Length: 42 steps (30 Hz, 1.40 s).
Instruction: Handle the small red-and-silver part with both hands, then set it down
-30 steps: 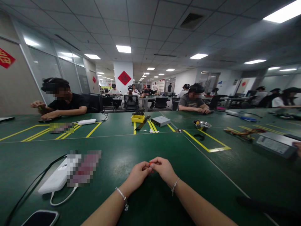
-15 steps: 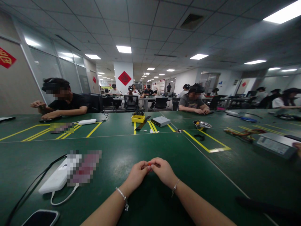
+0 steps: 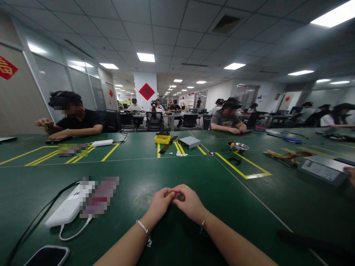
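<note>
the left hand [image 3: 161,202] pinches a small red piece [image 3: 173,190], mostly hidden at the fingertips, over the green table [image 3: 230,210]. the right hand [image 3: 189,202] curls against it; whether it grips too, i cannot tell.

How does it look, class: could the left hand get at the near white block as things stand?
Probably yes. The left hand seems to pinch a red bit, and a blurred item lies partly between, but the near end of the white block looks uncovered.
</note>
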Tool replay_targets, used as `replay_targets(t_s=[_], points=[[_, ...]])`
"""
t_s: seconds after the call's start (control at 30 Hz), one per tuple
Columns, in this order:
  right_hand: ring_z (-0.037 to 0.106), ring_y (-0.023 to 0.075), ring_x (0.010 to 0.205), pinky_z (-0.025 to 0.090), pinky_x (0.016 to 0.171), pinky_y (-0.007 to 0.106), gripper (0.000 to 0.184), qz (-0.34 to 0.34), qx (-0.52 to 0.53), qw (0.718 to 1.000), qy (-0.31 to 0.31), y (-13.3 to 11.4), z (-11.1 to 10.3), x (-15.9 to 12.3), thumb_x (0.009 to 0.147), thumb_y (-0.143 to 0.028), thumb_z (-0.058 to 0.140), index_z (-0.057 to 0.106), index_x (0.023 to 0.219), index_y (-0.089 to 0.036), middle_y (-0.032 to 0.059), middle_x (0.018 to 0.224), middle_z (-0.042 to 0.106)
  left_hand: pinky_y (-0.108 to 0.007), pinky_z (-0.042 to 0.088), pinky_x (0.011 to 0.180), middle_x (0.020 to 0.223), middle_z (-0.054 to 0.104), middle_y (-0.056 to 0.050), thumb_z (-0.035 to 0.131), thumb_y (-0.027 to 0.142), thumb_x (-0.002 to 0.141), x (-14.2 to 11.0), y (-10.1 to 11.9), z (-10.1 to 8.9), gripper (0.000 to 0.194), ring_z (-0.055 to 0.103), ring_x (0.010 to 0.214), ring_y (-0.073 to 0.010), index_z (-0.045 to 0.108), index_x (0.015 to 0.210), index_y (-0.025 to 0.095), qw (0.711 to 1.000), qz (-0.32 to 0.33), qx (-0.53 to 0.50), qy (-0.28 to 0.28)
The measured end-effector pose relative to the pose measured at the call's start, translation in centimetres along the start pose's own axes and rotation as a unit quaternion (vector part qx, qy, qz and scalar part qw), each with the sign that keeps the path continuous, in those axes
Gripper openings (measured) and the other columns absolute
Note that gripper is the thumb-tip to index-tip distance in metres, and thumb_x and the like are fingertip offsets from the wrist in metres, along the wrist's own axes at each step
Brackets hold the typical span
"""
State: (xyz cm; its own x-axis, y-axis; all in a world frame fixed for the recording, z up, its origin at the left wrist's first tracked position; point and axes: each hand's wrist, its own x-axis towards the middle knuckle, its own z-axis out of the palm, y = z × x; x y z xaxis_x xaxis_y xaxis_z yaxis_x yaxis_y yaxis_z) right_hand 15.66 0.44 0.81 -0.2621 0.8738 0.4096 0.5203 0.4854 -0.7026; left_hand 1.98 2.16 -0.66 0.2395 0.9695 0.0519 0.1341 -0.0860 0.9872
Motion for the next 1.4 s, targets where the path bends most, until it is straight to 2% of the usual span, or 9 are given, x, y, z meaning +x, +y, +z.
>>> replay_targets(t_s=[0.2,0.37,0.53,0.67,1.03,1.4], points=[[0.048,0.0143,0.075,0.038,0.069,0.027,0.009,-0.039,-0.166,0.983,0.06,-0.2,0.4,-0.2,0.067,-0.013,0.05,0.052,0.074,-0.018,0.0021,0.075,0.053,-0.021,0.036,0.058,0.066,0.059,-0.002,0.052,0.038,0.068,0.3,-0.8,-0.1,0.029,0.049,0.059,-0.0115,0.06,0.076,0.012,0.999,0.009,0.015,-0.028],[0.047,0.0144,0.073,0.037,0.067,0.026,0.007,-0.077,-0.234,0.968,0.052,-0.2,0.3,-0.4,0.066,-0.018,0.052,0.049,0.073,-0.019,0.0014,0.072,0.051,-0.021,0.035,0.057,0.062,0.058,-0.001,0.047,0.043,0.071,0.2,-0.6,-0.3,0.034,0.047,0.057,-0.0107,0.061,0.071,0.012,0.998,0.022,0.04,-0.038],[0.045,0.0136,0.07,0.034,0.063,0.024,0.007,-0.09,-0.29,0.952,0.035,-0.3,0.1,-0.5,0.067,-0.021,0.05,0.048,0.074,-0.019,0.0013,0.074,0.051,-0.022,0.036,0.058,0.066,0.06,-0.003,0.046,0.043,0.071,0.0,-0.2,0.0,0.034,0.05,0.059,-0.0119,0.06,0.07,0.012,0.998,0.032,0.033,-0.039],[0.044,0.0134,0.067,0.03,0.059,0.024,0.004,-0.097,-0.349,0.932,0.023,-0.2,-0.1,-0.5,0.068,-0.023,0.048,0.047,0.068,-0.019,0.0016,0.07,0.05,-0.022,0.036,0.057,0.064,0.06,-0.002,0.046,0.041,0.071,-0.1,-0.1,0.1,0.032,0.051,0.059,-0.0123,0.06,0.068,0.012,0.997,0.03,0.06,-0.048],[0.045,0.011,0.062,0.026,0.052,0.023,0.003,-0.07,-0.37,0.926,-0.002,-0.4,-0.2,-0.6,0.069,-0.022,0.047,0.045,0.069,-0.019,-0.0003,0.072,0.051,-0.023,0.038,0.058,0.066,0.062,-0.002,0.044,0.039,0.071,-0.6,0.8,0.2,0.028,0.053,0.062,-0.0136,0.059,0.068,0.014,0.992,0.018,0.115,-0.048],[0.049,0.0127,0.061,0.028,0.05,0.024,0.005,-0.052,-0.372,0.927,-0.005,-0.8,-0.1,-0.8,0.069,-0.023,0.049,0.045,0.069,-0.02,0.0011,0.07,0.053,-0.022,0.035,0.056,0.065,0.061,-0.001,0.046,0.038,0.071,-0.5,-0.1,0.3,0.025,0.052,0.061,-0.014,0.058,0.069,0.016,0.988,0.031,0.148,-0.025]])
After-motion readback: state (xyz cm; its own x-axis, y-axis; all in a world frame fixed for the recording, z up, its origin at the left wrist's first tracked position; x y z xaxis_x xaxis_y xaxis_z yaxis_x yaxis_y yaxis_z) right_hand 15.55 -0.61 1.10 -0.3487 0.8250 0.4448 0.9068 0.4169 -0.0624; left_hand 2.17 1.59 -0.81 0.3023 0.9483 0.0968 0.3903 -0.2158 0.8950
